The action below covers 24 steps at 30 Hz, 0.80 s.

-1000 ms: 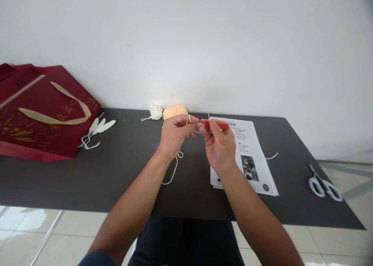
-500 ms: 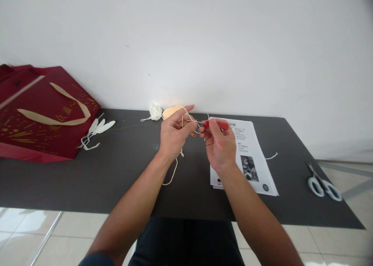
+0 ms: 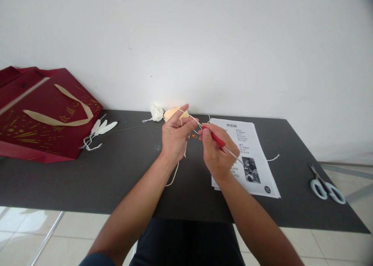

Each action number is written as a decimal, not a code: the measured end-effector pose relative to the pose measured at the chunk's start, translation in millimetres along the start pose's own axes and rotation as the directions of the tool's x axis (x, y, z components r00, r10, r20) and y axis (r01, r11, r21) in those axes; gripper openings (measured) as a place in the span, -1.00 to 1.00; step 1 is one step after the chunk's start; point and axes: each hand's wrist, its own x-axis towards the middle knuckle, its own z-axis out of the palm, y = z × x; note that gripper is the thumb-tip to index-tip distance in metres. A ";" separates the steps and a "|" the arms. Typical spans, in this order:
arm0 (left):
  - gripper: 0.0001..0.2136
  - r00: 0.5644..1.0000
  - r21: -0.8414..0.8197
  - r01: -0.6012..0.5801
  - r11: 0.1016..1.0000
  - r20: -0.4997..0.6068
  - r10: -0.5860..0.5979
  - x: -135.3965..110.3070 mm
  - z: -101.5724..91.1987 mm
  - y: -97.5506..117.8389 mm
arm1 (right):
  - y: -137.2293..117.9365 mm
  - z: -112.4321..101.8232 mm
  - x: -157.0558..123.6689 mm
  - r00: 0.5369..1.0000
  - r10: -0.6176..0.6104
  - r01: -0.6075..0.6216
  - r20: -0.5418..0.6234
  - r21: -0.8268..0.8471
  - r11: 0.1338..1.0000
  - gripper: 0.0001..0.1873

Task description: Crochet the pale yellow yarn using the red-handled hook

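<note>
My left hand [image 3: 178, 133] pinches cream yarn between thumb and fingers, with the index finger raised and a strand running over it. From there the cream yarn [image 3: 173, 174] hangs down onto the table. In my right hand [image 3: 217, 151] is a crochet hook [image 3: 215, 137] with a red handle, held like a pen, its metal shaft pointing back over the paper. Yarn stretches between the left fingers and the hook's front end; the tip itself is too small to make out. Behind my left hand lies a pale yellow yarn ball [image 3: 172, 112]. A small orange stitch marker [image 3: 194, 135] rests between the hands.
Printed sheets [image 3: 260, 161] lie under my right forearm on the dark table [image 3: 125, 180]. Scissors [image 3: 326, 186] are near the right edge. At left stand a red gift bag [image 3: 55, 130] and white feather-shaped pieces [image 3: 101, 128]. A white yarn ball [image 3: 157, 112] touches the wall side.
My right hand has tilted the hook from nearly level to slanting, its front end up and left. The yarn is now drawn taut between the hands.
</note>
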 end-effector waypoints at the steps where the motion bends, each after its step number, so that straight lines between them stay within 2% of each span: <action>1: -0.40 0.999 -0.040 0.032 0.999 -0.007 -0.032 -0.9 1.0 1.6 | 1.3 -1.3 -1.3 0.996 -0.092 0.092 0.012 -0.029 0.995 -0.71; 3: -0.41 0.997 -0.106 0.079 0.991 -0.006 -0.080 -2.1 2.1 4.8 | 4.3 -3.3 -3.0 0.975 -0.216 0.218 0.044 -0.059 0.974 -0.60; 6: -0.47 0.988 -0.171 0.156 0.973 0.019 -0.156 -2.1 1.4 8.4 | 8.0 -3.7 -3.5 0.967 -0.241 0.245 0.079 -0.047 0.968 -0.58; 8: -0.51 0.979 -0.192 0.202 0.960 0.050 -0.196 -1.4 0.1 9.7 | 9.8 -2.0 -2.2 0.985 -0.152 0.149 0.079 0.038 0.988 -0.65; 10: -0.54 0.976 -0.200 0.218 0.955 0.069 -0.209 -0.8 -0.7 10.4 | 11.4 0.7 1.0 0.997 0.016 -0.030 0.074 0.195 0.980 -0.76; 13: -0.55 0.976 -0.195 0.216 0.957 0.074 -0.206 -0.9 -0.5 10.5 | 13.2 4.3 8.6 0.956 0.273 -0.292 0.106 0.435 0.852 -0.87; 15: -0.55 0.976 -0.184 0.215 0.959 0.084 -0.203 -1.4 -0.2 10.0 | 13.4 4.9 14.0 0.917 0.367 -0.390 0.153 0.528 0.755 -0.93; 18: -0.54 0.979 -0.167 0.194 0.967 0.091 -0.181 -1.8 -0.1 9.1 | 12.1 3.4 19.7 0.885 0.419 -0.453 0.204 0.587 0.671 -0.91; 24: -0.52 0.986 -0.131 0.158 0.979 0.068 -0.151 -2.5 2.8 10.2 | 9.9 -0.9 24.2 0.884 0.421 -0.451 0.206 0.614 0.648 -0.86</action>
